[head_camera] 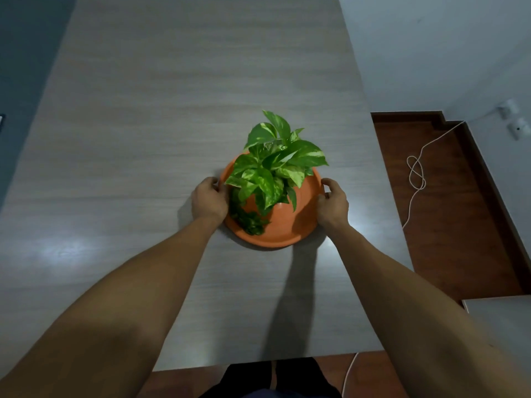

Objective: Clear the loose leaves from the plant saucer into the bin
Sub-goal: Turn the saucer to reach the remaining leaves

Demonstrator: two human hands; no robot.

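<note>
Grey tabletop (172,110) across most of the frame; brown floor (448,225) at right, crossed by a looping white cord (416,173). Centre frame: orange saucer (275,239) carrying an orange pot (290,216), largely screened by the green plant (275,162). Loose leaves (248,219) heaped at the saucer's lower left. Left hand (208,201) and right hand (333,203) cupped on opposite saucer rims, gripping it. No bin visible.

Grey wood-grain table (172,110), white cable (416,179) looped on red-brown floor (448,225) at rt.
</note>
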